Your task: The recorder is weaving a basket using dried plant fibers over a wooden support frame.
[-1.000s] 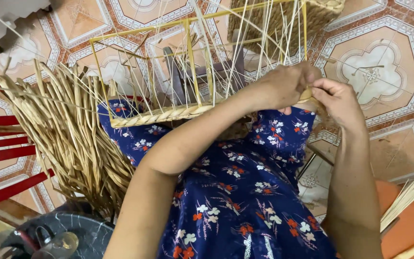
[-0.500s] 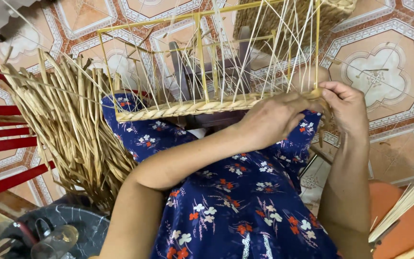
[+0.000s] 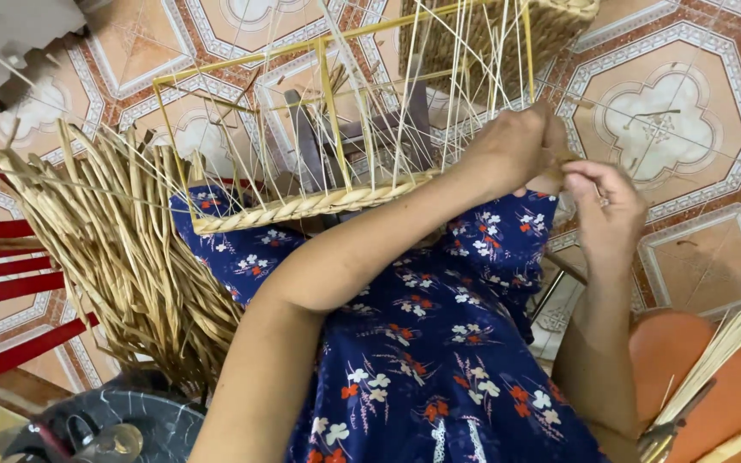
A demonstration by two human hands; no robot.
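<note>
A yellow wire basket frame [image 3: 334, 94] rests on my lap over a blue flowered dress [image 3: 439, 360]. Thin pale reeds stand up from its near edge, which is bound with a braided straw rim [image 3: 302, 208]. My left hand [image 3: 516, 147] reaches across and is closed on the right corner of that rim. Just to its right, my right hand [image 3: 608, 214] pinches a straw strand [image 3: 566, 161] at the same corner. The two hands touch there, and the corner itself is hidden behind them.
A thick bundle of loose straw [image 3: 122, 257] fans out at my left. Red chair slats [image 3: 2, 283] lie beyond it. A finished woven basket [image 3: 490, 39] stands on the patterned tile floor [image 3: 671, 111]. An orange seat [image 3: 713, 377] with thin sticks [image 3: 705, 369] is at lower right.
My left hand has gone up and right, back to the frame's right corner. My right hand has dropped slightly and now pinches the strand beside it. The frame shifted a little.
</note>
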